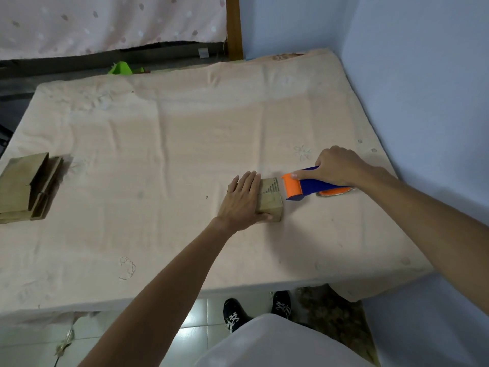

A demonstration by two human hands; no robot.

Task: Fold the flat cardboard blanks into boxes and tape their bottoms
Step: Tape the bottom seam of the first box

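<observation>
A small folded cardboard box point(272, 199) stands on the peach-covered mattress point(158, 160), right of centre. My left hand point(242, 201) lies flat on its top with straight fingers, the thumb against the near side. Just right of the box, my right hand point(337, 165) grips the blue handle of an orange and blue tape dispenser point(309, 186). The dispenser's orange front end sits close to the box's right edge.
A stack of flat cardboard blanks point(25, 188) lies at the mattress's left edge. Blue walls point(423, 88) close off the right side and far corner. A green object point(121, 68) lies beyond the far edge. My shoes point(234, 315) stand on the tiled floor below the near edge.
</observation>
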